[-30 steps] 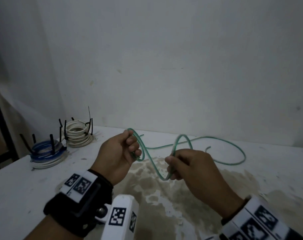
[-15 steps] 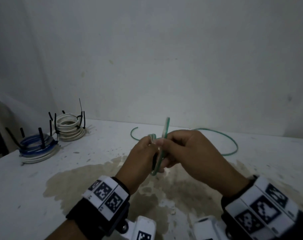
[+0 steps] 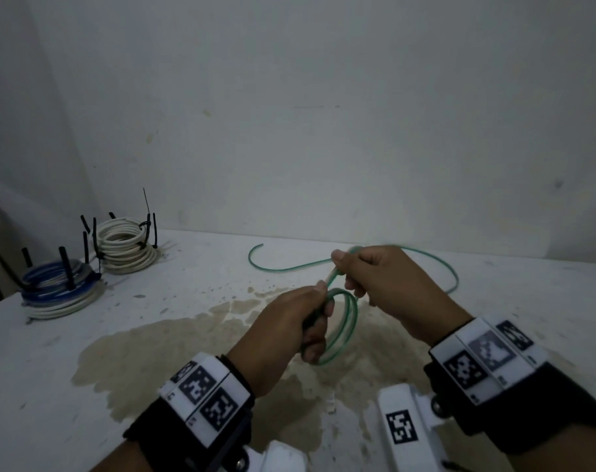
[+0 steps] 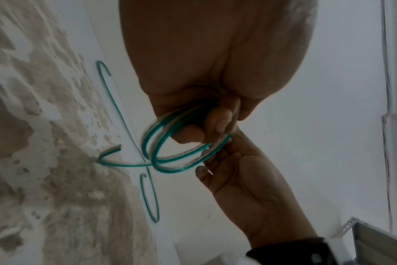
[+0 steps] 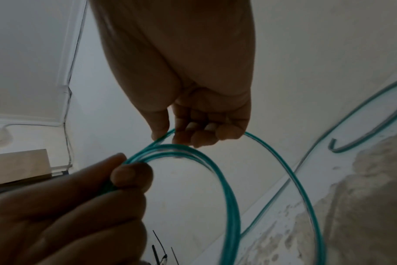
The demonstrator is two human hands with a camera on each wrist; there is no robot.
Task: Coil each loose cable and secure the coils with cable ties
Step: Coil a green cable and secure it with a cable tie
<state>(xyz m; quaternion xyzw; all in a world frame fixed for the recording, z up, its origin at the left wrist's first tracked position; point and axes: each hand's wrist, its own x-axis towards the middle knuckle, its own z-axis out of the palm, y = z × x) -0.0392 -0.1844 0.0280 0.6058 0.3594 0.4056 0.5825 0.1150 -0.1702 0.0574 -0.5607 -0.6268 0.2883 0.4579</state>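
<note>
Where walls meet: stained white table (image 3: 85, 386)

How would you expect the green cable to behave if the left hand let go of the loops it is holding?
The green cable would probably spring open: its loops hold round only where the left hand grips them. It looks springy rather than limp, since the loose tail keeps smooth arcs on the table. It seems light; the right hand lifts it with a pinch.

Table (image 3: 85, 386), against a wall (image 3: 324, 97). Far left on it: two tied coils side by side, one (image 3: 56, 287) nearer, the other (image 3: 126, 248) behind and right. Centre: left hand (image 3: 283, 335) and right hand (image 3: 392, 287) above the table, cable (image 3: 349, 321) between them, its slack lying behind.
</note>
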